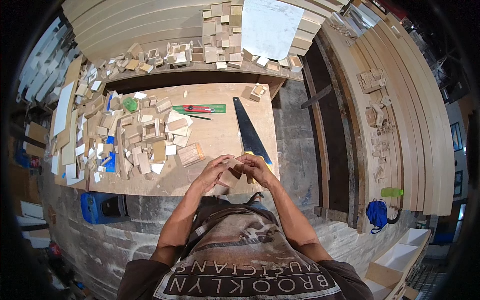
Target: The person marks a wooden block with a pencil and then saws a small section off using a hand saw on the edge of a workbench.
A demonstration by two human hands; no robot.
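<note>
My left hand and my right hand both grip a small light-brown wooden piece over the workbench's front edge, fingers curled round it from either side. Just beyond my right hand lies a handsaw with a dark blade and yellow handle, partly hidden by that hand. Farther back, a red utility knife rests on a green ruler, with a dark pencil below them. A wooden block lies left of my hands. Several wood offcuts and white pieces cover the bench's left half.
The bench backs onto a shelf of small wooden pieces and a white board. Long planks stand right, near a green bottle and blue bag. A blue plastic stool sits under the bench's left.
</note>
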